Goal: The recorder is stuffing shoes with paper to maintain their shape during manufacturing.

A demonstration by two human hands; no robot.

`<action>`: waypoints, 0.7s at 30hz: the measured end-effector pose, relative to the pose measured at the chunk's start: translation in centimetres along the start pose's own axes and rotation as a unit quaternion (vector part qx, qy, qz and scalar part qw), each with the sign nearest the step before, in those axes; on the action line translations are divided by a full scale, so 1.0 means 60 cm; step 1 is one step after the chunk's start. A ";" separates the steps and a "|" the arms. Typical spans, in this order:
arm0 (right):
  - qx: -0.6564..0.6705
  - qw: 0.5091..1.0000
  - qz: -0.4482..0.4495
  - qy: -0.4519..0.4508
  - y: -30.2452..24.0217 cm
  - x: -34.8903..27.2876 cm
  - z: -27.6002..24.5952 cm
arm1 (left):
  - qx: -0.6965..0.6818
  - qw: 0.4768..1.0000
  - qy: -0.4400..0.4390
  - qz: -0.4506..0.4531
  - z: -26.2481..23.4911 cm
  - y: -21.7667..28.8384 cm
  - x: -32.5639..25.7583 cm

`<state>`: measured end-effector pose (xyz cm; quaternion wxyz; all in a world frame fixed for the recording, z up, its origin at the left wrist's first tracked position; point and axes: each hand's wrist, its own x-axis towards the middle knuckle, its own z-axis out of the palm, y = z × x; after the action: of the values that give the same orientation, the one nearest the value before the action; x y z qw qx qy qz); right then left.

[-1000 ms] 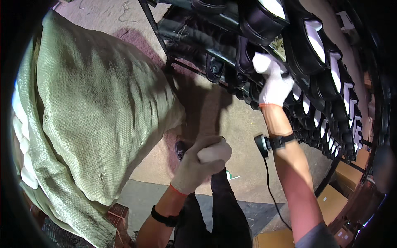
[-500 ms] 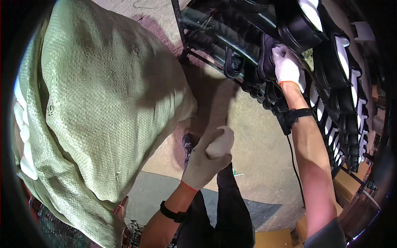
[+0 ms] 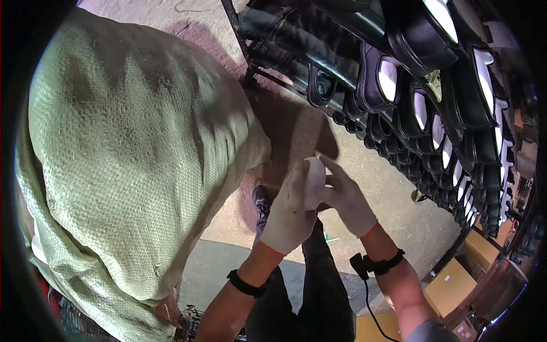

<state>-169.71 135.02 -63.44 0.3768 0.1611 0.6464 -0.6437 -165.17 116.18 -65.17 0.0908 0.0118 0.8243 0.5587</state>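
Note:
Both my hands wear pale gloves with orange cuffs and meet in the middle of the view. My left hand (image 3: 286, 214) is wrapped around a white rounded wad (image 3: 314, 181). My right hand (image 3: 348, 200) has its fingers on the wad's right side, index finger stretched up past it. A black band sits on each wrist, and a cable hangs from the right one. A rack of black shoes with white insoles (image 3: 424, 108) runs diagonally across the upper right, just beyond my hands.
A big green woven sack (image 3: 125, 171), bulging full, fills the left half. My dark trousers and a shoe (image 3: 261, 202) show below my hands on a tan floor. Cardboard boxes (image 3: 450, 285) lie at the lower right under the rack.
My right hand has come away from a shoe on the rack and dropped down to join my left hand at the white wad. The view has shifted closer to the rack.

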 end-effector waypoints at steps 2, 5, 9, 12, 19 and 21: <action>-0.005 1.000 0.010 -0.019 -0.004 0.023 -0.009 | -0.001 1.000 -0.018 0.014 0.011 -0.008 0.004; 0.021 1.000 -0.016 0.009 0.004 0.035 -0.015 | -0.038 0.999 0.017 0.026 0.023 -0.019 0.023; -0.089 0.984 -0.146 0.047 0.017 0.037 -0.024 | -0.102 0.991 0.018 -0.082 0.021 -0.006 0.034; -0.402 0.879 -0.258 -0.009 -0.001 0.036 -0.023 | -0.058 0.949 -0.099 -0.295 -0.004 -0.034 0.045; -0.332 0.879 -0.303 0.157 0.058 0.142 -0.058 | -0.367 0.877 0.040 -0.309 0.020 -0.032 0.065; -0.090 0.904 -0.287 0.304 0.063 0.228 -0.092 | -0.301 0.917 0.083 -0.248 0.023 -0.019 0.058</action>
<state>-177.74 136.96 -76.23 -0.0260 0.1217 0.8031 -0.5827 -168.28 117.41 -67.18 0.1565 -0.2673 0.5979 0.7393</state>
